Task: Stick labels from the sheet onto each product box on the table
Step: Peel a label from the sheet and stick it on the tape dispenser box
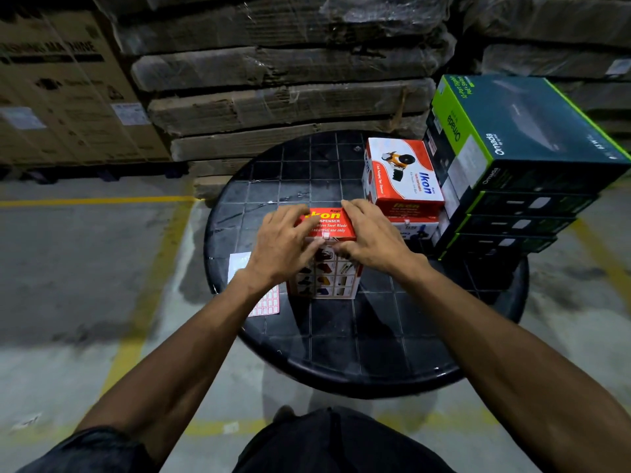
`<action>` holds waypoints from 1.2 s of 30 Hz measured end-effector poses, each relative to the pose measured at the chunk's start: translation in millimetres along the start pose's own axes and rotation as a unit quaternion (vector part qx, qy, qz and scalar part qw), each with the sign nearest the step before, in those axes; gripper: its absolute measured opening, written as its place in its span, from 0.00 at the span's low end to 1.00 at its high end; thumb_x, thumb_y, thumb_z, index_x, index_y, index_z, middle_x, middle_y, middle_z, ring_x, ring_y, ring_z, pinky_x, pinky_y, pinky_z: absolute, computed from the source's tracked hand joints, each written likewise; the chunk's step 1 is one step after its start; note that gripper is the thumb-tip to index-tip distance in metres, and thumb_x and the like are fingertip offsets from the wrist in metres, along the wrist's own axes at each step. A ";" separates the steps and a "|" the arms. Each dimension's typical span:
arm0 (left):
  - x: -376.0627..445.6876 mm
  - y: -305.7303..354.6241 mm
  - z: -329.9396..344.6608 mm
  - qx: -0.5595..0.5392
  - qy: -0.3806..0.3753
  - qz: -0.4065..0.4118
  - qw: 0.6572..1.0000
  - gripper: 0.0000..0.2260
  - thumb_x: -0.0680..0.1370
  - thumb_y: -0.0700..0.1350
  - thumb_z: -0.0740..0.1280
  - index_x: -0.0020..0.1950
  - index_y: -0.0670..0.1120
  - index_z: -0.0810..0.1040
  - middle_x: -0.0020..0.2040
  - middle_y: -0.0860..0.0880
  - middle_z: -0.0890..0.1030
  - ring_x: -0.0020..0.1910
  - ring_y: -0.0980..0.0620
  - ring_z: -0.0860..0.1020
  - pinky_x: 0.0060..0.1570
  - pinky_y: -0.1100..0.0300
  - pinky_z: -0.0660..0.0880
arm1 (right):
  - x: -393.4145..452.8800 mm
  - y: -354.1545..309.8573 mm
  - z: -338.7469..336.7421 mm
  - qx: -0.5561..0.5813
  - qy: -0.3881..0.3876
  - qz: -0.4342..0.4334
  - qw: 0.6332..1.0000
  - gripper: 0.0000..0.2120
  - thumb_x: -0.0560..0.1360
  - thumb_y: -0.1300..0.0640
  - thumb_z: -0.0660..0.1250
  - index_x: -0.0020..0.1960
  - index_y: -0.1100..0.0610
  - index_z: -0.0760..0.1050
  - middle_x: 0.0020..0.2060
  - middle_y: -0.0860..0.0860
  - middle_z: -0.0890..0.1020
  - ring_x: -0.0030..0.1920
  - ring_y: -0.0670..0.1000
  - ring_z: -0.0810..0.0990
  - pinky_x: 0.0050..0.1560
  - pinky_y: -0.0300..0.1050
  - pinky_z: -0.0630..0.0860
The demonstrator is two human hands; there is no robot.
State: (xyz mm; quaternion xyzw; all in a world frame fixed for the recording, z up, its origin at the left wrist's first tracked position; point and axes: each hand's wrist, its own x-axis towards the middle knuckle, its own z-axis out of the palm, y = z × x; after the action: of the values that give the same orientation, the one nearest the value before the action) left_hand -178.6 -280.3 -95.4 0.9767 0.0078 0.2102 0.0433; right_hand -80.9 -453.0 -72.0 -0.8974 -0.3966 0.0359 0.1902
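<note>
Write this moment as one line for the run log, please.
step: labelling | both hands on red Ikon box | left hand | right hand | label sheet beside box

Dim warehouse light, glare streaks on the glossy black table (pixel 341 336), wide-angle bending and blur at edges

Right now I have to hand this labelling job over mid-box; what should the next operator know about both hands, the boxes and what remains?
Left hand and right hand: both on the red Ikon dispenser box at the table's centre, fingertips meeting at a small white label on its top front edge; exact grip unclear.
Label sheet: flat on the table, left of that box, partly under the left forearm.
Done: this label looks placed or nearly so.
Left: two stacked Ikon boxes and the Omada boxes at right; I can't tell whether they are labelled.
</note>
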 end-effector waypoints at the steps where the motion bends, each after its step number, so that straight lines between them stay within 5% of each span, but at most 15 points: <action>1: 3.1 -2.5 -3.2 0.001 -0.033 -0.008 0.999 0.27 0.76 0.61 0.61 0.68 0.45 0.73 0.65 0.42 0.74 0.64 0.42 0.72 0.61 0.46 0.68 | -0.4 0.4 -0.2 -0.002 -0.001 -0.001 1.000 0.43 0.72 0.44 0.73 0.77 0.57 0.55 0.71 0.53 0.65 0.70 0.52 0.64 0.70 0.50 0.63; 6: 24.3 -11.3 -18.1 -0.004 -0.186 -0.031 0.982 0.43 0.73 0.71 0.56 0.79 0.44 0.54 0.78 0.45 0.60 0.77 0.47 0.55 0.75 0.46 0.46 | -1.6 1.6 -1.1 -0.011 0.002 -0.010 1.000 0.43 0.72 0.43 0.73 0.78 0.57 0.55 0.72 0.53 0.65 0.71 0.53 0.63 0.71 0.51 0.62; 9: 32.5 -14.5 -21.2 -0.015 -0.232 -0.026 0.972 0.40 0.74 0.66 0.65 0.78 0.45 0.56 0.73 0.44 0.66 0.71 0.46 0.65 0.71 0.48 0.56 | -2.9 2.8 -1.6 0.000 -0.003 -0.010 1.000 0.44 0.71 0.43 0.73 0.78 0.56 0.55 0.73 0.53 0.64 0.72 0.53 0.62 0.72 0.53 0.61; 11: 34.5 -14.7 -21.4 -0.050 -0.236 -0.026 0.970 0.38 0.73 0.64 0.69 0.75 0.45 0.61 0.67 0.45 0.71 0.62 0.49 0.70 0.61 0.55 0.66 | -3.9 2.8 -1.5 0.005 -0.005 -0.010 1.000 0.44 0.71 0.44 0.73 0.78 0.56 0.55 0.73 0.53 0.64 0.72 0.53 0.62 0.72 0.53 0.61; 14: 35.1 -13.3 -22.2 -0.079 -0.236 -0.031 0.968 0.36 0.72 0.61 0.71 0.73 0.45 0.64 0.63 0.46 0.72 0.53 0.55 0.67 0.53 0.60 0.65 | -5.0 2.5 -2.1 0.004 -0.006 -0.012 1.000 0.43 0.72 0.44 0.73 0.78 0.56 0.55 0.74 0.54 0.64 0.73 0.53 0.62 0.72 0.52 0.60; 26: 30.4 -14.9 -21.1 -0.097 -0.213 -0.033 0.972 0.33 0.72 0.59 0.72 0.70 0.46 0.66 0.61 0.47 0.73 0.53 0.56 0.66 0.51 0.62 0.64 | 4.1 -3.0 -9.8 0.064 -0.036 0.016 0.997 0.33 0.78 0.41 0.63 0.76 0.57 0.59 0.69 0.54 0.67 0.68 0.52 0.65 0.67 0.51 0.65; 36: 26.7 -13.0 -21.6 -0.102 -0.209 -0.044 0.972 0.32 0.72 0.59 0.72 0.70 0.47 0.67 0.60 0.47 0.73 0.52 0.56 0.66 0.50 0.61 0.63 | 22.7 -6.0 -10.0 0.080 -0.074 0.071 0.992 0.33 0.72 0.43 0.72 0.71 0.56 0.68 0.59 0.53 0.70 0.61 0.53 0.68 0.59 0.48 0.70</action>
State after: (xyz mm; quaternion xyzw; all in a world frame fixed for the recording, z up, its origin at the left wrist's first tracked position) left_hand -163.1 -264.8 -66.0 0.9881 0.0202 -0.0015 0.1523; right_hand -67.5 -436.0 -58.5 -0.9003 -0.3402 0.1469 0.2285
